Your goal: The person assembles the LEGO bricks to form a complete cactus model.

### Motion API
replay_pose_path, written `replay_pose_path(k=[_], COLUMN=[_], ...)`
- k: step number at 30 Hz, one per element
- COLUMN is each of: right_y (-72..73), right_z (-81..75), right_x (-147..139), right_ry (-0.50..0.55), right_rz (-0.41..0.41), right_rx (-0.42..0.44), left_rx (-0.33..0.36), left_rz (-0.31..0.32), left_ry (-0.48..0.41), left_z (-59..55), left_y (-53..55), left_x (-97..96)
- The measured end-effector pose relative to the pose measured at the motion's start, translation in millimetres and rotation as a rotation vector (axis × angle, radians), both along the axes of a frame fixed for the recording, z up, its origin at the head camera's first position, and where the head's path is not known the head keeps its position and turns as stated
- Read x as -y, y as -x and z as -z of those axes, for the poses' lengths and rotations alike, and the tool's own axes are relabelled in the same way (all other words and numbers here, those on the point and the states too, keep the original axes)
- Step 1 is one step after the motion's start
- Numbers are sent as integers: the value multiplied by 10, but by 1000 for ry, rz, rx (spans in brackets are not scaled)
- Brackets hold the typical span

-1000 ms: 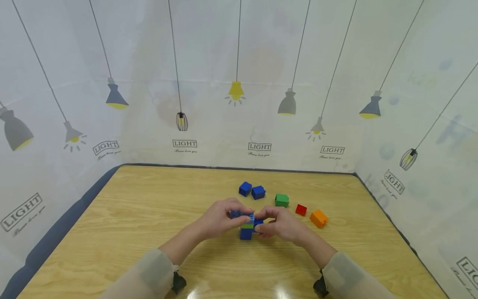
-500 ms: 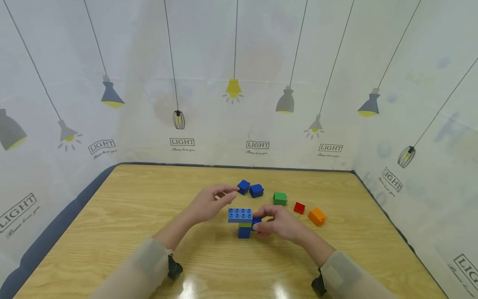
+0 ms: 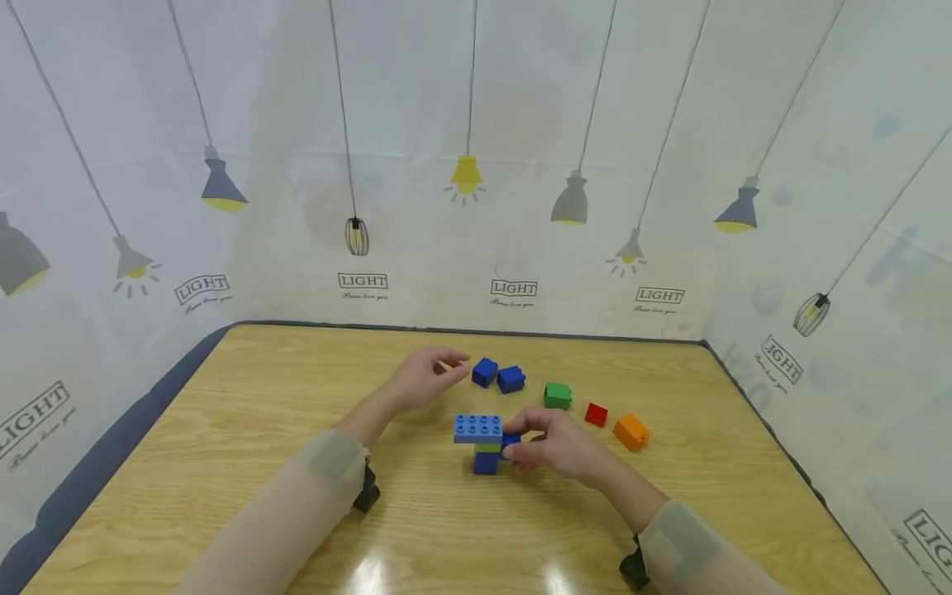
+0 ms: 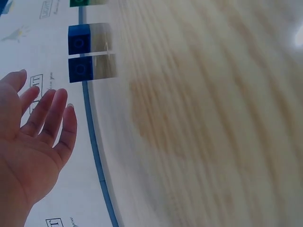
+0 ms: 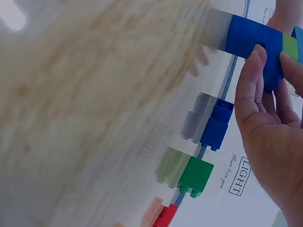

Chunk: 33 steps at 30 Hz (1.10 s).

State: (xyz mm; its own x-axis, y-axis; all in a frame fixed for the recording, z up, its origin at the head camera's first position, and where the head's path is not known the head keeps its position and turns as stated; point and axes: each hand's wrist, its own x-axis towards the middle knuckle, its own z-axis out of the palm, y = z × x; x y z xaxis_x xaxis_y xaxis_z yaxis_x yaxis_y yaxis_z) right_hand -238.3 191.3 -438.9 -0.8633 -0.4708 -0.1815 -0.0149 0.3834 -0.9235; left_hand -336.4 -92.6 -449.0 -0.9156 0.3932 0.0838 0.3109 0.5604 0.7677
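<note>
Working before white lamp-printed fabric [image 3: 416,107], over a pale wood-grained table [image 3: 283,372]; hovering, fingers loose, with the left hand [image 3: 422,380]; pinching with the right hand [image 3: 559,446], at an upright blue-and-lime plastic stack [image 3: 486,463] under a light-blue studded plate [image 3: 478,429], one dark-blue block [image 5: 272,64]; spotting two dark-blue bricks [image 3: 485,373] beside the left hand!

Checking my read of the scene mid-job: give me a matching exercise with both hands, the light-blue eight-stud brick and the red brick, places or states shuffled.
1. Left hand
2. Right hand
3. Light-blue eight-stud brick
4. Red brick

A. Between the green brick and the orange brick
B. On top of the stack
C. Holding nothing, left of two loose blue bricks
D. Pinching a dark-blue brick at the stack's side

Pairs: 1-C, 2-D, 3-B, 4-A
</note>
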Motion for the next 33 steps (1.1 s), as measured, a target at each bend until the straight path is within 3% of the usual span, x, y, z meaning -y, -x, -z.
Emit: replay_pose_path(k=[10, 20, 26, 33], right_y=[20, 23, 36, 31], right_z=[43, 44, 51, 49], right_x=[-12, -18, -22, -29], right_ry=[-2, 4, 3, -3], right_rz=[3, 5, 2, 9], right_rx=[8, 12, 4, 13], left_rx=[47, 28, -3, 58], left_rz=[28, 79, 100, 73], left_ry=[60, 153, 225, 163], left_z=[119, 211, 240, 223], left_y=[203, 356, 382, 334], left_x=[-140, -297, -347, -298])
